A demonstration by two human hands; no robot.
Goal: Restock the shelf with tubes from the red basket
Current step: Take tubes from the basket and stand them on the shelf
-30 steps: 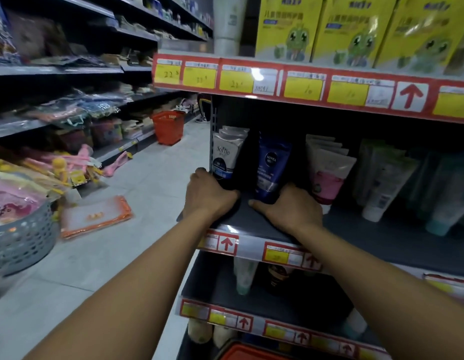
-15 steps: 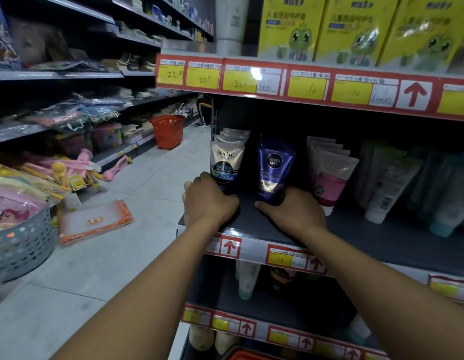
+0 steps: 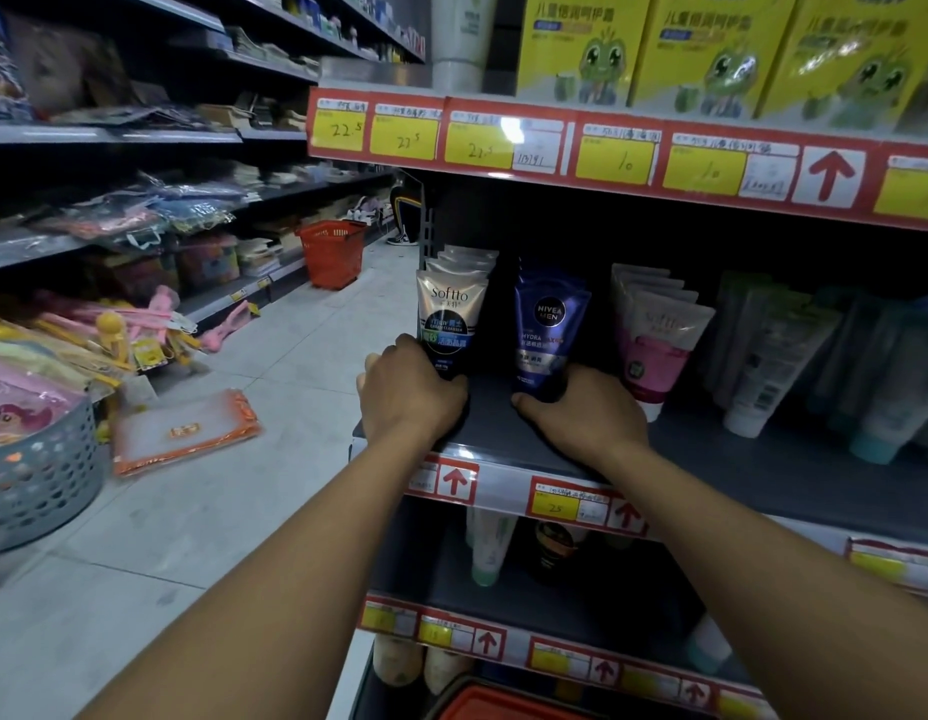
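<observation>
Both arms reach forward to the dark shelf (image 3: 508, 433). The left hand (image 3: 410, 394), knuckles up, curls its fingers round the base of the front silver tube (image 3: 450, 319). The right hand (image 3: 586, 410) does the same at the foot of the blue tube (image 3: 547, 330), thumb lying along the shelf. Both tubes stand upright, long axis vertical, cap end down, labels facing out, just beside each other. A red basket (image 3: 498, 706) edge shows at the bottom.

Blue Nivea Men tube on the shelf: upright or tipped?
Upright: the blue Nivea Men tube stands cap-down, label facing out, right hand at its base.
</observation>
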